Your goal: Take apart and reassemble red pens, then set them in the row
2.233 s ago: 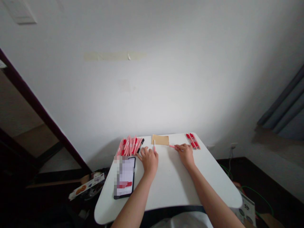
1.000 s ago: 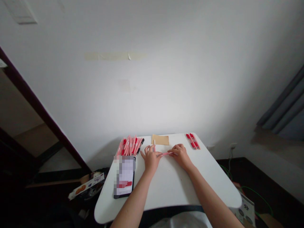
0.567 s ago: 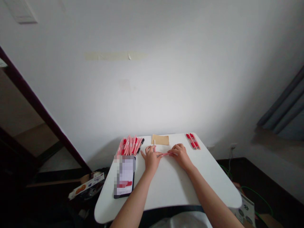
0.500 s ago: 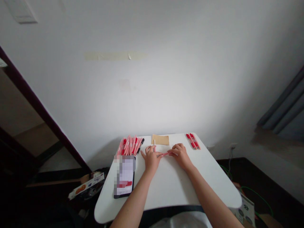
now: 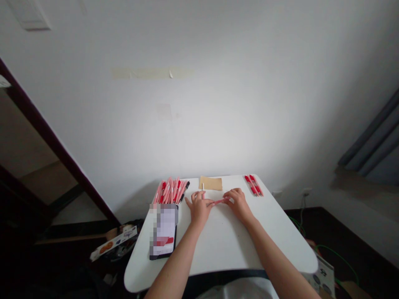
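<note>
1. One pen (image 5: 218, 202) lies mid-table (image 5: 224, 245), between the hands, long axis left-right.
2. Left hand (image 5: 198, 209): grip closed on its left end. Right hand (image 5: 239, 203): grip closed on its right end.
3. Pen pile (image 5: 171, 192) far left, nearer left hand.

no readable text, labels or signs

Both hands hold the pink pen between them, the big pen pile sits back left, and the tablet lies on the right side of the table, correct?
Not quite: the head view shows the tablet lying on the left side of the table, just in front of the big pen pile. The left hand and right hand do hold the pink pen between them.
</note>
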{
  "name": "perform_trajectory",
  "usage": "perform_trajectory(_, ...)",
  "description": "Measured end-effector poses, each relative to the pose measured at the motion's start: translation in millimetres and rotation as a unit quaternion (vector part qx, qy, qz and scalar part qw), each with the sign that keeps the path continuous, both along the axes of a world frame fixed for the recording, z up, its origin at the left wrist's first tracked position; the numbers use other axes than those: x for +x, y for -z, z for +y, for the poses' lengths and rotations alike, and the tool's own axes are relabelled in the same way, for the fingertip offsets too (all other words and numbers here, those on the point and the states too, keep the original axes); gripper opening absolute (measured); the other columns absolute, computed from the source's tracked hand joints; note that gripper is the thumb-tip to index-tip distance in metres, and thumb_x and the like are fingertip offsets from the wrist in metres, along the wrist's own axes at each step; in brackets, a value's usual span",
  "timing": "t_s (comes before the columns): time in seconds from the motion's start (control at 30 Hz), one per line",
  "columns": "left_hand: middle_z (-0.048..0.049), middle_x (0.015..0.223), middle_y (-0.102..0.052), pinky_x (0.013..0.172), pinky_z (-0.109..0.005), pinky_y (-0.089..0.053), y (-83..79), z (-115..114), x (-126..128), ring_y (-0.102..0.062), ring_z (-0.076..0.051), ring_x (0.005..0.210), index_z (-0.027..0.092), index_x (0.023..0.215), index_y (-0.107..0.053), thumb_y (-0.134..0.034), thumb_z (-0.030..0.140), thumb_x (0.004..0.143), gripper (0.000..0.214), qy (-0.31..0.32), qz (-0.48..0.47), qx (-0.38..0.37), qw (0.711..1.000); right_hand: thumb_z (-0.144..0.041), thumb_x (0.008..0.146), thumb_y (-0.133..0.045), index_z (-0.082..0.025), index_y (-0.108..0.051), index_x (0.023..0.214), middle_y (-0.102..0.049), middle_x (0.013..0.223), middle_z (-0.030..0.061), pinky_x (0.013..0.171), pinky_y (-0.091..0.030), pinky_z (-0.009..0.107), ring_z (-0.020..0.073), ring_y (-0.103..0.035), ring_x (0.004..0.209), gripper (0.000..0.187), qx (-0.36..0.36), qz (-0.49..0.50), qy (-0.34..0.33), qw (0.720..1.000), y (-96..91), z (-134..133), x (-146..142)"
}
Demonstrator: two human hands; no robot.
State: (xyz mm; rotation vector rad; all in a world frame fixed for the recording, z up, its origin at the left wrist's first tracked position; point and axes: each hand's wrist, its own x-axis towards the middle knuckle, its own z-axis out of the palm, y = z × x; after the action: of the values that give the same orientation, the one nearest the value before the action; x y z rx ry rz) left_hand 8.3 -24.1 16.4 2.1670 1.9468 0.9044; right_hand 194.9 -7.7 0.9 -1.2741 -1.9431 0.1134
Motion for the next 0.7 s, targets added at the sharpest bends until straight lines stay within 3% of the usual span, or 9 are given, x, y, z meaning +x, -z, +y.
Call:
perform_trajectory(0.3,-0.0014,0.123,-0.058,0.106,-0.070,-0.014,-0.1,-1,0,-0.040,-0.028,0.122,0.036,0.079,-0.073,-0.073,0.033,0.069,0.010,0.000,0.004,0.022,1.000,-0.036,0.083,-0.062,-0.028,-0.072,0.091,-0.066,0.089,0.0057,0.084,-0.038,0.037,0.0239,-0.049,0.095,0.015,-0.013,-0.015,0.011,1.000,3.2,2,1)
perform_trajectory(0.7,-0.0027,0.121,-0.058,0.107,-0.064,-0.016,0.0,1,-2,-0.040,-0.026,0.122,0.029,0.076,-0.071,-0.070,0.031,0.072,0.004,-0.018,-0.008,0.034,0.999,-0.036,0.085,-0.058,-0.031,-0.074,0.089,-0.060,0.093,0.0083,0.080,-0.039,0.039,0.0258,-0.048,0.095,0.018,-0.002,0.010,0.087,0.996,11.7,7,7)
